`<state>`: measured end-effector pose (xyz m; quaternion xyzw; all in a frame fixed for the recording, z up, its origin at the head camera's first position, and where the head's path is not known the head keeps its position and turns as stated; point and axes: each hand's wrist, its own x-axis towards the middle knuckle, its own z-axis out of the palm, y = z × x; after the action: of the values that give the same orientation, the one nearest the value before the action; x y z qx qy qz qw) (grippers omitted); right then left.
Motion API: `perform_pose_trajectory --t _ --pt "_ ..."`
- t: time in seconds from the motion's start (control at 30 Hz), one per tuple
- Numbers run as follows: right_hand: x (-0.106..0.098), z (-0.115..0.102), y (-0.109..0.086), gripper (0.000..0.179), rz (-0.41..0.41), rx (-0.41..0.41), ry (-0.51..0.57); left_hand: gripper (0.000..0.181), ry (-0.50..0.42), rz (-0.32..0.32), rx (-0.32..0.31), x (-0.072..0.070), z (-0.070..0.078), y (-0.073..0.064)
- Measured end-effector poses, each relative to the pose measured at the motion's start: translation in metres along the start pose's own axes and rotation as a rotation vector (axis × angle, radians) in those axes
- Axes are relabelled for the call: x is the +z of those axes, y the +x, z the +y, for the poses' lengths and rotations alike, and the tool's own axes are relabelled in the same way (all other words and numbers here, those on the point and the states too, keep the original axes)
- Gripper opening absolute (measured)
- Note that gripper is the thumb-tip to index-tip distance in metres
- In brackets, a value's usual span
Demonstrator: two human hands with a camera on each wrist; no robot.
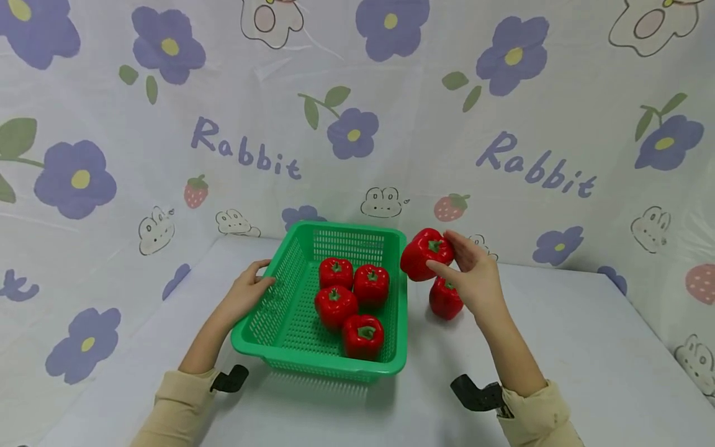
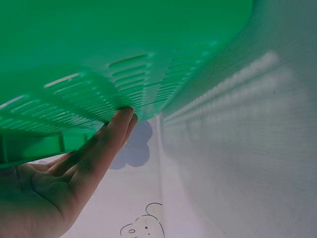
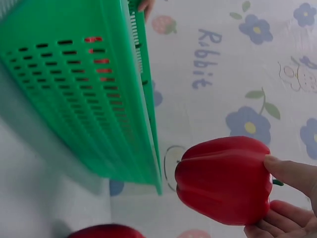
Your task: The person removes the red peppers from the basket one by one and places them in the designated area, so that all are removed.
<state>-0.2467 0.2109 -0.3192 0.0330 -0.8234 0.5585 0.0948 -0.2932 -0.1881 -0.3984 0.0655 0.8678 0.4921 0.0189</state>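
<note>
Beige sleeves (image 1: 179, 400), each with a black wrist mount (image 1: 230, 379), frame the scene I follow remotely through the head camera. At left, the left hand (image 1: 243, 297) holds the rim of a perforated green plastic basket (image 1: 313, 360), thumb on top and fingers stretched along the outer wall. Four red bell peppers (image 1: 335, 310) cluster across the basket's centre and right half; its base lies bare along the left. Just beyond the right rim, the right hand (image 1: 473, 274) grips a fifth pepper (image 1: 418, 257) between thumb and fingers, raised above the table and, in my right wrist view, apart from the basket wall. White tabletop (image 1: 558, 329) shows left of the basket and opens broadly at right. The basket's right wall stands between the fifth pepper and the four inside. Below the right hand, partly hidden, a sixth pepper (image 1: 445, 304) sits on the table. Printed cloth (image 1: 424, 124), lettered "Rabbit," closes off the back.
</note>
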Motion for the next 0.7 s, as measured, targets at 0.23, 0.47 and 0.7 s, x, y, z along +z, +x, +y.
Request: perform_pose_trajectory --t 0.23,0.47,0.7 --pt "-0.026 0.012 -0.003 0.073 0.08 0.013 -0.022 0.057 0.0 -0.001 -0.003 0.0 0.001 -0.001" --pt "-0.049 0.027 -0.006 0.075 0.149 0.044 -0.066 0.057 -0.004 0.0 -0.01 -0.001 0.001 -0.002" --pt "-0.063 0.043 -0.007 0.073 0.223 0.109 -0.093 0.057 -0.001 -0.003 -0.006 -0.001 0.002 -0.002"
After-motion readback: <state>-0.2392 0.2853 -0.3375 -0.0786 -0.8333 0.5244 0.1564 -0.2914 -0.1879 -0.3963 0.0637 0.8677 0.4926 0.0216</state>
